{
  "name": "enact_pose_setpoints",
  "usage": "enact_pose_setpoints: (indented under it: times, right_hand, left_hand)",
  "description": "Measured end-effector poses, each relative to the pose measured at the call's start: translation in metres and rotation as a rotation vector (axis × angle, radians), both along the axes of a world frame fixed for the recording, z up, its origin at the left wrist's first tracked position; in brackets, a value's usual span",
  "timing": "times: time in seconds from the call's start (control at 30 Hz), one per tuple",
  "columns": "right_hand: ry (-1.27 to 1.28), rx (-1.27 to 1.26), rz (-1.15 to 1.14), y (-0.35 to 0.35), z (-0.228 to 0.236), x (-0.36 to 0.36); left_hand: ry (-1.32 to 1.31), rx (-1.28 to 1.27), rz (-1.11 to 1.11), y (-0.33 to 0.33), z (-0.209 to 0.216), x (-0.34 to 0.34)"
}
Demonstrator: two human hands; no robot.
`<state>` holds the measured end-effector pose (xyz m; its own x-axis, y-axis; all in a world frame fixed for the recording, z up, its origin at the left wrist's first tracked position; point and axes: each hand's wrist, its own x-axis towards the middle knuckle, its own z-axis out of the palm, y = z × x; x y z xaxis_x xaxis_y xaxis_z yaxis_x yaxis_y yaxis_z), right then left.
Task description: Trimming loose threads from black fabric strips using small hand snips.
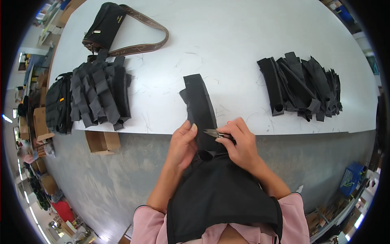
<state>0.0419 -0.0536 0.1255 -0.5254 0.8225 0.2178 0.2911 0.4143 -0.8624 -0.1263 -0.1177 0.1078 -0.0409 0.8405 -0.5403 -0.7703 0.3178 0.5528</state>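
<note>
I watch through the head camera as the left hand point(183, 144) pinches the left edge of a long black fabric piece point(200, 101), thumb on top. The piece runs away from that hand onto a white table point(239, 44), its near end, with a dark round opening, just right of the palm. The right hand point(241, 144) is closed around small thread snips point(217, 134), blades pointing left over the fabric; I cannot tell whether they touch it. Beyond the right hand, to its right, lies a pile of similar black pieces point(300, 85). Beyond the left hand, to its left, I see another dark heap point(97, 95), a black backpack point(59, 105) beside it and, farther off, a black bag point(105, 26) with a brown patterned strap point(156, 40).
</note>
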Motion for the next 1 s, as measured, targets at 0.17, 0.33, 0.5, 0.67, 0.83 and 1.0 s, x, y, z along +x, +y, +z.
enact_pose_setpoints:
  times: [0.17,0.33,0.5,0.67,0.83,1.0]
  right_hand:
    - [0.325,-0.622,-0.165,-0.002,-0.002,0.012]
    - [0.181,-0.471,-0.084,-0.009,-0.010,-0.006]
    - [0.083,0.005,-0.097,-0.015,-0.018,-0.013]
    - [0.082,0.091,-0.047,-0.020,-0.016,-0.014]
    - [0.130,-0.086,-0.033,-0.029,-0.005,-0.006]
    - [0.117,-0.156,-0.014,-0.033,0.005,-0.010]
  left_hand:
    - [-0.200,-0.077,0.059,0.002,-0.013,-0.004]
    - [-0.746,0.027,0.102,-0.001,-0.032,0.005]
    - [-0.734,0.000,0.007,-0.004,-0.023,0.012]
    - [-0.708,-0.077,0.006,0.001,-0.007,0.019]
    - [-0.555,-0.153,0.063,0.006,-0.010,0.025]
    - [-0.707,0.117,0.067,0.004,-0.028,0.025]
